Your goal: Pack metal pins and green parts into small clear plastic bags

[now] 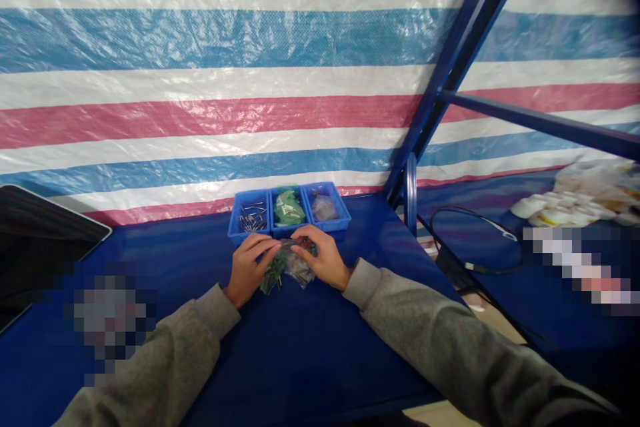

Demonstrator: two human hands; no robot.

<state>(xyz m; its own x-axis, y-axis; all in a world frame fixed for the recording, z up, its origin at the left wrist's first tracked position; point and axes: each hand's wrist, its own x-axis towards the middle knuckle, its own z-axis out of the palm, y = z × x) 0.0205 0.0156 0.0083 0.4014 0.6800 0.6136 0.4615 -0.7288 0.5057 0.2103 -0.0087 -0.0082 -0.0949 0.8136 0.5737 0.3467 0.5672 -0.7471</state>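
My left hand (250,268) and my right hand (326,257) are close together over the blue table, fingers curled and closed on a small clear plastic bag (286,267). Green pieces show through its left side, and some thin metal pieces lie in or beside it. Whether it is one bag or more, I cannot tell. Just behind my hands stands a blue three-part bin (240,235). Metal screws (253,220) fill its left part, small green plastic pieces (289,207) lie in the middle one, and clear plastic bags (324,208) are in the right one.
A dark screen (40,240) stands at the left edge, with a blurred-out item near it. Striped sheeting (225,40) hangs behind the table. At right are a blue metal frame (435,100), a black cable (475,270) and white rolled items (565,208).
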